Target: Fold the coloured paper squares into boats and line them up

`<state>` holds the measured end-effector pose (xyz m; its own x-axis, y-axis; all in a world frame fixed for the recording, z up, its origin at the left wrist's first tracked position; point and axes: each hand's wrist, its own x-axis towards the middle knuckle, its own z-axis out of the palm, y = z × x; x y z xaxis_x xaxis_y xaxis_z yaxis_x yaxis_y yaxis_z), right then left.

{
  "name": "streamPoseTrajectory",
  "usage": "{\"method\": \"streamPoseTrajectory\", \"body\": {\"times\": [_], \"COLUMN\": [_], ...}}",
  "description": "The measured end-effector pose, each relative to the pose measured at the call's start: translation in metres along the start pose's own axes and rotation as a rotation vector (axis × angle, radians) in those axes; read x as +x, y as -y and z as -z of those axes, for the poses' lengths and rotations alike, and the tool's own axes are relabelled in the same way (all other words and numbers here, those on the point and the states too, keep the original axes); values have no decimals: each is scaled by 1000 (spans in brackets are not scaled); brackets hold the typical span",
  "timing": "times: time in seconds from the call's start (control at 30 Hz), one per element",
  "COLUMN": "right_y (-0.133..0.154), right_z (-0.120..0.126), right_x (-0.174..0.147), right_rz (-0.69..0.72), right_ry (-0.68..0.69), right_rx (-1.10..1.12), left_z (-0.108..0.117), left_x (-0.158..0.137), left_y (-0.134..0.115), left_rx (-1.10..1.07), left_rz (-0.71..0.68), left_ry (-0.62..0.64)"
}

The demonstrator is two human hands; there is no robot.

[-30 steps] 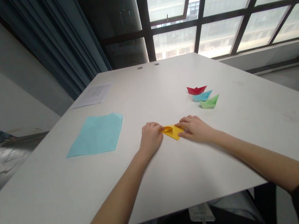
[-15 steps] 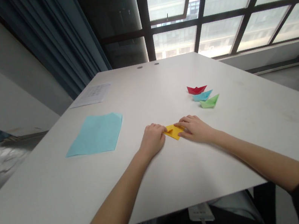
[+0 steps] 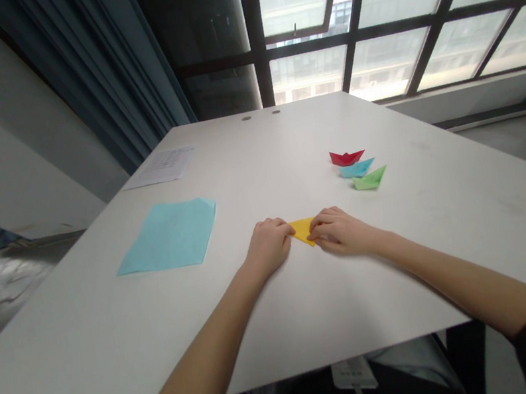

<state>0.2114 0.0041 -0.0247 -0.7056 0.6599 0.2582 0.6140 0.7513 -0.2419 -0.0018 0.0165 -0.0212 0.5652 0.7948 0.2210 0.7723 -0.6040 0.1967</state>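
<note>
A small piece of folded yellow paper (image 3: 303, 229) lies on the white table between my hands, one point facing me. Its upper face looks flat, and both side corners are covered by fingers. My left hand (image 3: 271, 243) is closed on the left corner, thumb and fingers pinching it. On the right side, my right hand (image 3: 339, 231) grips the paper with its fingers bent and pressed down. Beyond the right hand stand three folded paper boats: a green boat (image 3: 370, 180), a blue boat (image 3: 358, 169) and a red boat (image 3: 347, 158).
Light blue square sheets (image 3: 169, 236) lie to the left on the white table (image 3: 285, 328). Farther back is a printed white page (image 3: 162, 167). The table's near edge runs just in front of my body, where a badge (image 3: 353, 374) hangs.
The raised flap on the yellow paper now lies flat. My right hand has shifted slightly left over the paper, while my left hand stays at its corner.
</note>
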Motion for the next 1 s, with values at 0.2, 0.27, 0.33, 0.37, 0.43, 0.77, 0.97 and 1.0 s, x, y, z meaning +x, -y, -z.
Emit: {"method": "streamPoseTrajectory", "body": {"times": [0.2, 0.27, 0.33, 0.37, 0.43, 0.77, 0.97, 1.0], "right_y": [1, 1, 1, 0, 0, 2, 4, 5], "right_z": [4, 5, 5, 5, 5, 4, 5, 4], "right_x": [-1, 0, 0, 0, 1, 1, 1, 0], "right_rz": [25, 26, 30, 35, 50, 97, 104, 101], "right_ry": [13, 21, 23, 21, 15, 18, 46, 50], "right_rx": [46, 44, 41, 42, 47, 47, 95, 102], "left_z": [-4, -6, -8, -8, -8, -10, -9, -9], "left_x": [-1, -1, -1, -1, 0, 1, 1, 1], "left_y": [-3, -4, -5, -6, -6, -3, -5, -6], "left_rx": [17, 39, 44, 34, -3, -379, -446, -437], "left_rz": [46, 82, 104, 112, 139, 337, 365, 369], "left_ry": [-10, -35, -58, -68, -92, -127, -118, -105]}}
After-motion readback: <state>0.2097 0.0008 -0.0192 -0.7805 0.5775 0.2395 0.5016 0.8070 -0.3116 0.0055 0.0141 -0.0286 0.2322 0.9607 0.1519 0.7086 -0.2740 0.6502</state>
